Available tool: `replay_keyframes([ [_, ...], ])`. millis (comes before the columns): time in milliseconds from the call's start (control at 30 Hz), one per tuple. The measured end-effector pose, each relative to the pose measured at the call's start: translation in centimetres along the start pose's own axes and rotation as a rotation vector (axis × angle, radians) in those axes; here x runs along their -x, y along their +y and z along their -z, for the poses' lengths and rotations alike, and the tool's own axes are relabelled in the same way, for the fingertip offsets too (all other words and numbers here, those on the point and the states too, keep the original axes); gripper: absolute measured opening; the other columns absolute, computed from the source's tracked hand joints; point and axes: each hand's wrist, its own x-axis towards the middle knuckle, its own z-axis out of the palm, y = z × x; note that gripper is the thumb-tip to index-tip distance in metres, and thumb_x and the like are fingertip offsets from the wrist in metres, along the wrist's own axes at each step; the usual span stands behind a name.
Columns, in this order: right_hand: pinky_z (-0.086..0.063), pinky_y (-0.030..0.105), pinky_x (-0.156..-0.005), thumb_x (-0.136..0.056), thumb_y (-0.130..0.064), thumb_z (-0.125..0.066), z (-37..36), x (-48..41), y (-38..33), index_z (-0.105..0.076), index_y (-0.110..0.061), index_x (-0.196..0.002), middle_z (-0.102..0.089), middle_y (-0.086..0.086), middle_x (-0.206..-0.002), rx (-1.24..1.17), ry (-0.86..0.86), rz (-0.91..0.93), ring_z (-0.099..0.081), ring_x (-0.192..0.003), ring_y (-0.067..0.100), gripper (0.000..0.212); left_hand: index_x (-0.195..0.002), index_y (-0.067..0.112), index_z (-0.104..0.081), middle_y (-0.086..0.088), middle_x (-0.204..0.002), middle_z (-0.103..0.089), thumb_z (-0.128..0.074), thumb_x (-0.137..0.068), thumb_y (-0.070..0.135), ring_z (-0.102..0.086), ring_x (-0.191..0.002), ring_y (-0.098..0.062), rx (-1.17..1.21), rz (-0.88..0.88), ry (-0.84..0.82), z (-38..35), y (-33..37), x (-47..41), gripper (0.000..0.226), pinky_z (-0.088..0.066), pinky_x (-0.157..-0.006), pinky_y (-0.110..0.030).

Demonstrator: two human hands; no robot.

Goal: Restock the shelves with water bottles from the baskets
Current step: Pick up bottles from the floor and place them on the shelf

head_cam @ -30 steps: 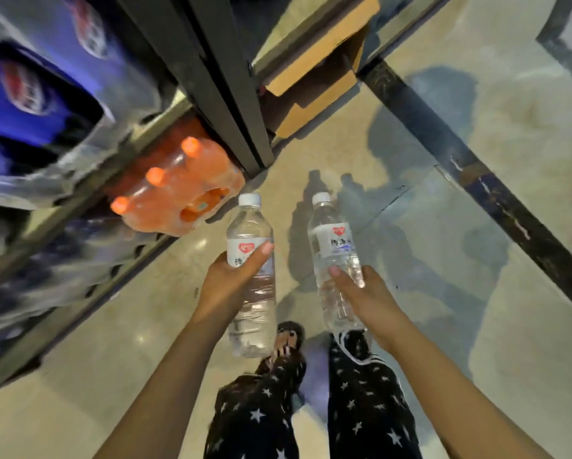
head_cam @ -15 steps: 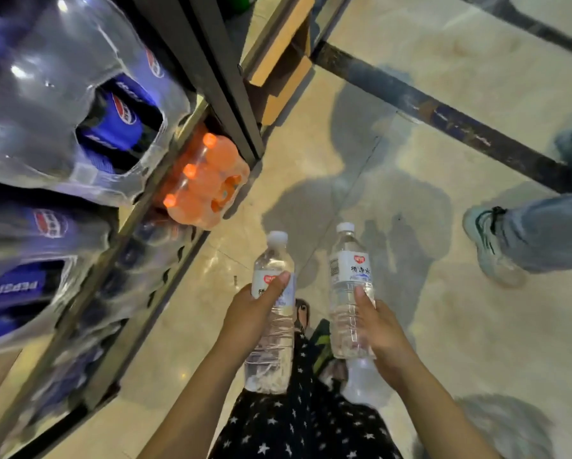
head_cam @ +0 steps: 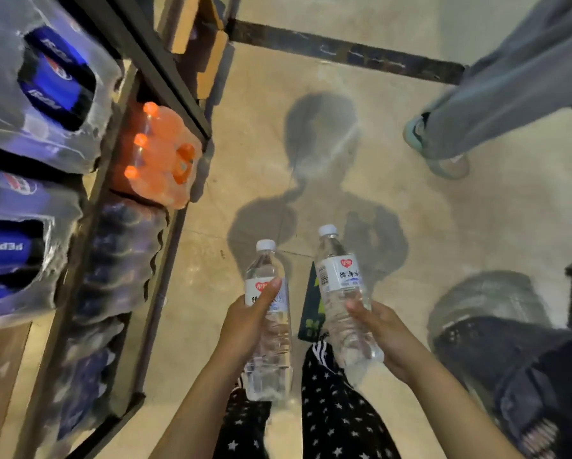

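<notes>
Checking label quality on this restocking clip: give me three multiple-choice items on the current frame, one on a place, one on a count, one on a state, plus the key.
1. Where is the orange soda pack?
A) on the shelf at the left
B) on the floor by the feet
C) in a basket

2. How many water bottles are held?
A) one
B) two
C) three

3. What state are the bottles' caps in?
A) both off
B) one off
C) both on

Key:
1 A: the pack sits in a shelf level left of the aisle, off the floor.
2 B: the left hand grips one and the right hand grips the other.
3 C: a white cap sits on each neck.
</notes>
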Motion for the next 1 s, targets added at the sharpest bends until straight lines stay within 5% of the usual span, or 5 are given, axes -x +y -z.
replay_keyframes([
  [333, -0.050, 0.049, -0.096, -0.053, -0.055, -0.086, -4.9, 8.7, 14.4, -0.062, -0.005, -0.120, -0.068, 0.020, -0.112, -0.363, 0.143, 0.028, -0.065, -0.103, 0.037, 0.087, -0.080, 0.026, -0.067, 0.010, -0.056, -0.067, -0.064, -0.063, 0.079, -0.058, -0.046, -0.002, -0.399, -0.172, -0.258, 0.8, -6.3, 5.4, 0.056, -0.042, -0.058, -0.029],
  [533, -0.047, 0.051, -0.097, -0.059, -0.048, -0.085, -4.5, 14.1, 22.0, -0.060, -0.008, -0.123, -0.069, 0.018, -0.113, -0.631, 0.258, 0.092, -0.065, -0.104, 0.036, 0.079, -0.086, 0.014, -0.069, -0.010, -0.074, -0.073, -0.062, -0.049, 0.078, -0.070, -0.067, -0.030, -0.589, -0.232, -0.359, -3.3, -10.1, 8.4, 0.074, -0.050, -0.065, -0.035],
  [667, -0.047, 0.050, -0.099, -0.050, -0.051, -0.090, -1.7, 18.3, 26.5, -0.062, -0.012, -0.121, -0.069, 0.014, -0.114, -0.736, 0.342, 0.176, -0.065, -0.104, 0.031, 0.086, -0.090, 0.014, -0.067, -0.014, -0.077, -0.073, -0.071, -0.054, 0.076, -0.072, -0.070, -0.030, -0.675, -0.242, -0.445, -8.5, -12.9, 11.7, 0.072, -0.053, -0.054, -0.029],
  [800, -0.048, 0.047, -0.099, -0.055, -0.049, -0.087, 1.5, 24.8, 32.4, -0.061, -0.013, -0.124, -0.068, 0.012, -0.117, -0.828, 0.440, 0.272, -0.064, -0.110, 0.030, 0.083, -0.087, 0.021, -0.069, -0.004, -0.079, -0.075, -0.057, -0.052, 0.082, -0.072, -0.075, -0.026, -0.819, -0.344, -0.580, -14.1, -17.7, 16.2, 0.071, -0.056, -0.081, -0.049],
  [1000, -0.048, 0.041, -0.097, -0.055, -0.050, -0.085, 4.1, 34.9, 41.5, -0.061, -0.016, -0.124, -0.069, 0.008, -0.118, -0.939, 0.628, 0.343, -0.064, -0.111, 0.026, 0.081, -0.087, 0.026, -0.071, -0.008, -0.080, -0.075, -0.065, -0.049, 0.076, -0.071, -0.073, -0.030, -0.900, -0.320, -0.733, -21.7, -24.9, 24.5, 0.063, -0.058, -0.076, -0.052],
])
